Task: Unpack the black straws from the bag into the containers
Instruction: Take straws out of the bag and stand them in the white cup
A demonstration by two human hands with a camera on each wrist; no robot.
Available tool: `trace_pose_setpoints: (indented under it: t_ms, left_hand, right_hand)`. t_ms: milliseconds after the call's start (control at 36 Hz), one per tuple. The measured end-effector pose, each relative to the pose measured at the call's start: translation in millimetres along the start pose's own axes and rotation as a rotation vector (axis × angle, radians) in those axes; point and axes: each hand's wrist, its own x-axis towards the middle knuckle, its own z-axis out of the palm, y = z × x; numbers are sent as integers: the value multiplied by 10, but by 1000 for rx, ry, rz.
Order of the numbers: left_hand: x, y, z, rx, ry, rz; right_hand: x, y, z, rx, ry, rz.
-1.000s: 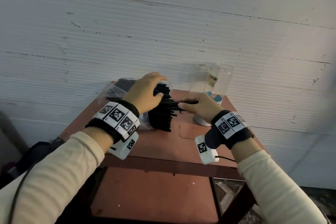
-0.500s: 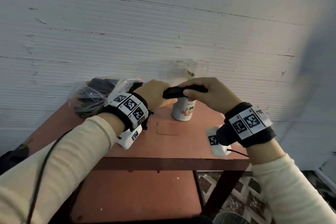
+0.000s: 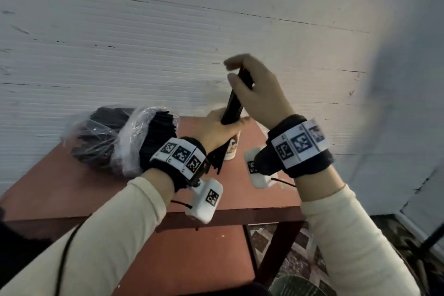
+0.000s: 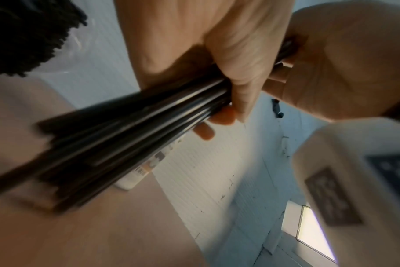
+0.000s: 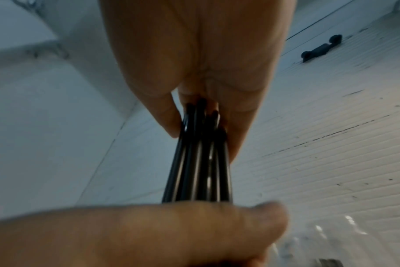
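Note:
A bundle of black straws (image 3: 234, 103) stands nearly upright above the table, held by both hands. My left hand (image 3: 219, 127) grips its lower part, fingers curled round the straws (image 4: 135, 130). My right hand (image 3: 252, 89) holds the upper end, thumb and fingers pinching the straw tips (image 5: 201, 144). The clear plastic bag (image 3: 120, 142) with many more black straws lies on the table at the left. A white printed cup (image 3: 231, 148) stands behind my left hand, mostly hidden by it.
The small reddish table (image 3: 72, 180) stands against a white ribbed wall (image 3: 168, 31). Its front edge (image 3: 240, 217) lies just below my wrists. Patterned floor (image 3: 300, 255) shows under the table at the right.
The straw bundle has turned from lying level to nearly upright. My right hand rose to its top end, and my left hand moved from the bag to grip the lower part.

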Motion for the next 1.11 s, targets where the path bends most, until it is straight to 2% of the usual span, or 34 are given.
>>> trace_pose_setpoints:
  t_ms: [139, 278, 361, 528, 639, 694, 805, 861, 917, 1028, 1111]
  left_hand:
    - [-75, -313, 37, 16, -78, -198]
    - [-99, -390, 11, 29, -75, -261]
    - [-97, -383, 8, 52, -70, -281]
    - [-153, -336, -42, 119, -51, -177]
    - [-165, -339, -129, 60, -45, -145]
    - [-175, -318, -188, 87, -106, -95]
    - [-196, -217, -280, 165, -309, -18]
    - [-225, -150, -299, 214, -429, -11]
    - [-234, -86, -290, 246, -480, -14]
    - [-168, -70, -204, 219, -456, -4]
    - [-76, -56, -130, 221, -338, 16]
  right_hand:
    - [-179, 228, 247, -211, -260, 86]
    - [-231, 245, 314, -189, -186, 39]
    - [-235, 229, 336, -181, -190, 28]
    - [-223, 192, 295, -129, -148, 11]
    - [-288, 206, 205, -76, -108, 107]
    - [-314, 207, 145, -53, -134, 185]
    - [-356, 215, 78, 58, -327, 310]
    - [-389, 202, 82, 173, -414, 309]
    - [-403, 204, 118, 233, -470, 281]
    - [-387, 217, 150, 200, -361, 230]
    - [-290, 264, 100, 181, -240, 230]
